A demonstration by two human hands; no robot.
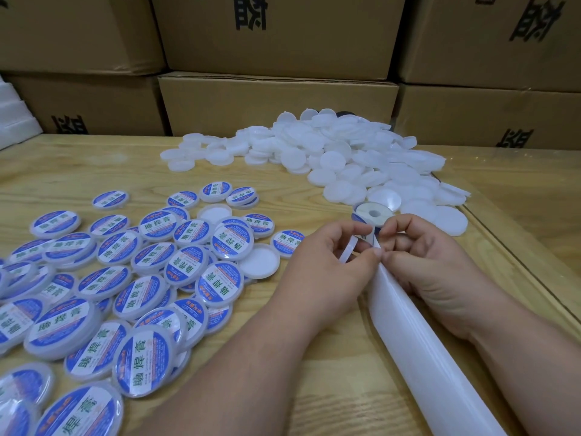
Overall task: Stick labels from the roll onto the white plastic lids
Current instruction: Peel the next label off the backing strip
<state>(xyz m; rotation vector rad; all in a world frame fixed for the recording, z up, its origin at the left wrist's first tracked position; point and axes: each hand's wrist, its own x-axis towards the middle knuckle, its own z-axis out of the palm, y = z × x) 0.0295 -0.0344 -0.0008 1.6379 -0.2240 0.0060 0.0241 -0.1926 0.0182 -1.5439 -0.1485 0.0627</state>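
From the head camera: both hands meet over the wooden surface [314,388]. The left hand [327,265] grips one white lid [348,251] on edge, seemingly to receive a label [367,237]; the right hand [430,262] pinches the backing strip [418,341] trailing from one roll [371,214]. Dozens of labelled lids [125,278] lie left, a larger blank pile [345,158] beyond.
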